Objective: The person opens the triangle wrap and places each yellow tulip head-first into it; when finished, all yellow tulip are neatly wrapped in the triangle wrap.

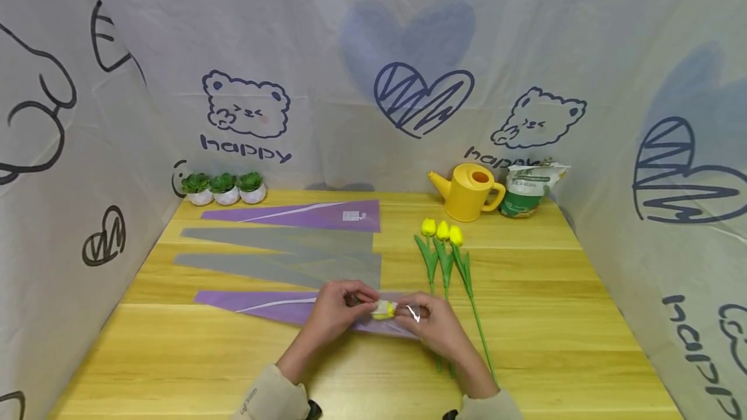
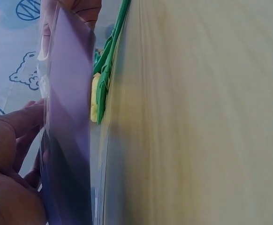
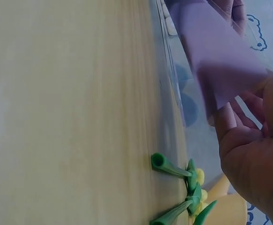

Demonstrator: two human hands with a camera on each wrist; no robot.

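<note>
A purple flower sleeve (image 1: 262, 302) with a clear front is raised at its wide end between my hands. A yellow tulip head (image 1: 384, 316) shows inside it beside a white label (image 1: 382, 307). My left hand (image 1: 341, 306) pinches the sleeve left of the label, thumb and finger on the clear side. At the wide mouth, my right hand (image 1: 433, 323) grips the film edge; in the right wrist view its thumb and fingers (image 3: 228, 124) close on the sleeve's end. The tulip's stem is hidden.
Three yellow tulips (image 1: 443, 232) lie right of the sleeve, their stems passing under my right forearm. Two grey sleeves (image 1: 280, 268) and another purple sleeve (image 1: 292, 216) lie behind. Farther back stand potted succulents (image 1: 224, 190), a yellow watering can (image 1: 469, 196) and a green-white bag (image 1: 525, 196).
</note>
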